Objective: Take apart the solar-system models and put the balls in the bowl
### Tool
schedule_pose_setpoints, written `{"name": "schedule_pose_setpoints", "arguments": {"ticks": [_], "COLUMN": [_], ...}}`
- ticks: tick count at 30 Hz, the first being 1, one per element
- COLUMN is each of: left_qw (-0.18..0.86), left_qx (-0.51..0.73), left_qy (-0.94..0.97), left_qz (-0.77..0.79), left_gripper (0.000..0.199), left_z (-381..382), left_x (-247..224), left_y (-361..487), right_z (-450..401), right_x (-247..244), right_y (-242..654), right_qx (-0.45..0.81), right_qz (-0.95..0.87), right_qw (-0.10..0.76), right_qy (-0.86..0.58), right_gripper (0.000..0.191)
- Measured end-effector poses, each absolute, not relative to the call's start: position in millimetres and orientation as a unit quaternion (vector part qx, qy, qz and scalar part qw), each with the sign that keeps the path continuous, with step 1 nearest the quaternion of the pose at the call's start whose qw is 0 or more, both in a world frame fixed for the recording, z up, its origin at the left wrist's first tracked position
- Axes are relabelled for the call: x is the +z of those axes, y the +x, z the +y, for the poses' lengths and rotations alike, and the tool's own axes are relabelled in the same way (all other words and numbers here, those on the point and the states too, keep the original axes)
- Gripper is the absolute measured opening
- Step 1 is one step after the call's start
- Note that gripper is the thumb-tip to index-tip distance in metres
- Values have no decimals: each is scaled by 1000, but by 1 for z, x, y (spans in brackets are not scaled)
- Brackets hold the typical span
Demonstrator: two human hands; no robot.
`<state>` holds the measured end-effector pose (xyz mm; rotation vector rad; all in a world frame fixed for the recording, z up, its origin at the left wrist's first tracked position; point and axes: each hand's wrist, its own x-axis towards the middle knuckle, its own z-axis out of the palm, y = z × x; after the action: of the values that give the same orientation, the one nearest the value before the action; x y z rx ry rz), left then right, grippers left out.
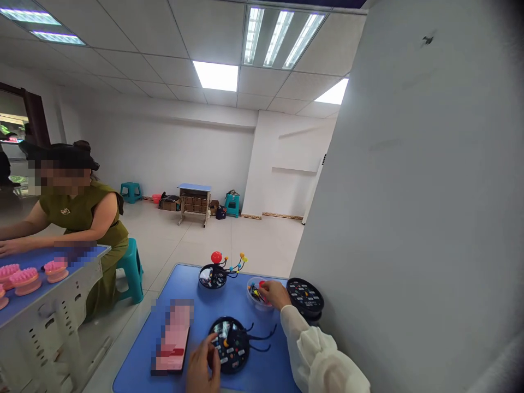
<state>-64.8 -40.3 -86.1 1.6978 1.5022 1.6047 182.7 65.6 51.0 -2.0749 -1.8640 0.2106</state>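
My left hand [202, 363] is at the bottom of the view, its fingers gripping the edge of a round black disc [231, 345] with thin black curved rods sticking out to the right. My right hand [274, 293], in a white gathered sleeve, reaches into a clear plastic bowl [257, 293] of small coloured pieces. A red piece lies at its fingertips, and I cannot tell if it is held. Beyond the bowl, a similar disc model [213, 276] carries a red ball and rods with coloured tips. A stack of black discs [305, 298] sits just right of my right hand.
All this lies on a blue tabletop [184, 286], with a pixelated phone [172, 337] left of my left hand. A white wall [409, 164] rises close on the right. To the left, a seated person [77, 213] works at another table [53, 305] holding pink brush-like objects.
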Motion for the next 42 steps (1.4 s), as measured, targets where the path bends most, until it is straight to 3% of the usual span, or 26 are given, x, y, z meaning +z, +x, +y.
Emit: {"name": "schedule_pose_setpoints", "arguments": {"ticks": [5, 8, 15, 24, 30, 34, 35, 38, 42], "left_qw": [227, 227, 212, 211, 209, 206, 214, 292, 394], "left_qx": [496, 454, 350, 372, 402, 432, 446, 462, 363], "left_qy": [648, 677, 711, 719, 709, 703, 702, 729, 793], "left_qz": [532, 533, 572, 548, 540, 526, 512, 411, 290], "left_gripper": [41, 39, 36, 30, 32, 37, 40, 47, 39], "left_z": [-43, -42, -26, -13, -12, -20, -24, -42, -69], "left_x": [-71, -58, -34, -35, -38, -42, -43, -46, -40], "left_y": [-73, -70, -53, -52, -51, -56, -58, -64, -69], "right_z": [47, 28, -7, -7, -17, -44, -53, -77, -107], "right_x": [67, 71, 63, 63, 102, 97, 88, 56, 34], "right_y": [169, 148, 97, 88, 100, 101, 100, 98, 101], "right_qx": [95, 128, 9, -15, -17, -52, -62, -67, -16], "right_qz": [-708, -762, -844, -818, -786, -824, -830, -838, -849], "right_qw": [185, 187, 48, 105, 234, 190, 172, 160, 197], "right_qy": [-675, -607, -535, -565, -572, -532, -528, -518, -490], "right_gripper": [35, 29, 12, 18, 21, 9, 4, 19, 26]}}
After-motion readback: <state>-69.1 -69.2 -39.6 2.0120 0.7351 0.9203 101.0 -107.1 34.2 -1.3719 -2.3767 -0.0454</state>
